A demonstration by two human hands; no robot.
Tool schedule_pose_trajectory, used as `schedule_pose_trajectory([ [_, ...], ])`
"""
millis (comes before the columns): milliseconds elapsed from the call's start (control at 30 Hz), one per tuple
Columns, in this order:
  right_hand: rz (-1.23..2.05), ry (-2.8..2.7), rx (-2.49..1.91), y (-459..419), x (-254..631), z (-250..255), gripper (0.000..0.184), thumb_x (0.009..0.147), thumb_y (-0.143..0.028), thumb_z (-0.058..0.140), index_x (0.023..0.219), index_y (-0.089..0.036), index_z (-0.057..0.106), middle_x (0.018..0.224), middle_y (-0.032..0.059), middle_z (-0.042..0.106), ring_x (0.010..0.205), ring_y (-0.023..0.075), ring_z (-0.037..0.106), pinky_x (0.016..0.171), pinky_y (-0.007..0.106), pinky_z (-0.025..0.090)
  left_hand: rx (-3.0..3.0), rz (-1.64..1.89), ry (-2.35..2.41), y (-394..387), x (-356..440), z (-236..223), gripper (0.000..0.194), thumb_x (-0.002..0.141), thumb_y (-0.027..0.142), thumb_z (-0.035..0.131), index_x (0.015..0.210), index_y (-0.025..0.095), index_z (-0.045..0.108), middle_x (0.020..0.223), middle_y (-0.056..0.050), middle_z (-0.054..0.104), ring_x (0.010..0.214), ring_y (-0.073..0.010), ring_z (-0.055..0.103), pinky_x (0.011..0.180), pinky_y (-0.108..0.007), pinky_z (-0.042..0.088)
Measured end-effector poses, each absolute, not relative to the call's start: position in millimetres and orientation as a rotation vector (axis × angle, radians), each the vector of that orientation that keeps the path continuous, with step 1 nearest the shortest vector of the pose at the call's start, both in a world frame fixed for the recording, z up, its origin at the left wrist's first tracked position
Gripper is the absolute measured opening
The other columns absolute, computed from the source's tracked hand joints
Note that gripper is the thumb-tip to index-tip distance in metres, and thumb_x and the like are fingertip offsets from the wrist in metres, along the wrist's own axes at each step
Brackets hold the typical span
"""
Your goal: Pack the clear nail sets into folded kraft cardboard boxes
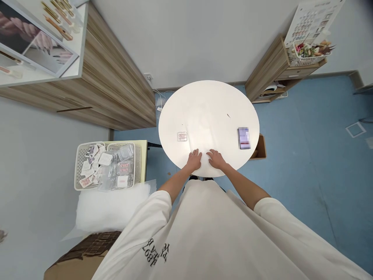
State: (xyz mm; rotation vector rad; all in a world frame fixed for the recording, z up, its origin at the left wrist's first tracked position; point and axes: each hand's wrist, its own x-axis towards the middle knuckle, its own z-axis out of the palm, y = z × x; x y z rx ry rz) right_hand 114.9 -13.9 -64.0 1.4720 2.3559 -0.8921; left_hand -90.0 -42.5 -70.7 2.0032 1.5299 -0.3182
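Observation:
My left hand (194, 160) lies flat near the front edge of a round white table (204, 101), fingers stretched out and holding nothing. Beside it, a short way to the right, my right hand (216, 158) rests on the same tabletop with its fingers spread and nothing in them. A small clear case (182, 136) with rows of pinkish pieces lies beyond my left hand. Off to the right of my right hand is a purple rectangular thing (244, 138), its face blurred out. Farther back sits a tiny dark sliver (228, 115), too small to name.
At left, white baskets (76, 167) hold cards and clear plastic boxes, above a white padded bundle (110, 208). A wooden cabinet (116, 70) stands back left. A shelf unit (268, 74) is at back right. A brown bin (261, 147) sits on the floor right of the table.

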Motion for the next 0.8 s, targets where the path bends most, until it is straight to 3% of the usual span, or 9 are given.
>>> schedule_pose_trajectory([
  [200,-0.723,2.256,1.521,-12.5,115.0,-67.1,0.054,0.096,-0.024,0.044,0.15,-0.019,0.044,0.161,0.0138,0.033,0.14,0.0329,0.036,0.111,0.046,0.033,2.035,-0.358,1.407,-19.2,-96.8,-68.9,0.073,0.088,0.018,0.049,0.158,0.015,0.027,0.169,-0.016,0.014,0.157,-0.0296,0.011,0.126,-0.054,0.011],
  [400,-0.682,2.195,1.603,-10.0,107.3,-64.6,0.053,0.096,-0.024,0.042,0.149,-0.019,0.044,0.159,0.0145,0.036,0.138,0.0325,0.037,0.11,0.045,0.033,2.057,-0.379,1.348,7.3,-103.5,-69.8,0.075,0.086,0.019,0.051,0.158,0.019,0.029,0.17,-0.012,0.013,0.157,-0.0307,0.007,0.126,-0.058,0.007],
  [633,-0.697,2.24,1.547,-7.4,90.9,-58.6,0.052,0.097,-0.022,0.04,0.148,-0.019,0.046,0.157,0.0145,0.037,0.135,0.0312,0.039,0.109,0.044,0.035,2.069,-0.18,1.585,16.1,-146.6,-61.9,0.064,0.091,0.017,0.043,0.154,0.014,0.034,0.168,-0.016,0.018,0.157,-0.03,0.014,0.126,-0.052,0.013],
  [800,-0.708,2.186,1.522,-5.9,79.9,-59.5,0.059,0.095,-0.025,0.044,0.153,-0.018,0.039,0.161,0.0161,0.03,0.14,0.0336,0.034,0.111,0.046,0.032,1.976,-0.12,1.83,35.2,-197.0,-60.4,0.065,0.086,0.009,0.045,0.15,0.014,0.037,0.166,-0.017,0.024,0.155,-0.0305,0.018,0.124,-0.053,0.018],
])
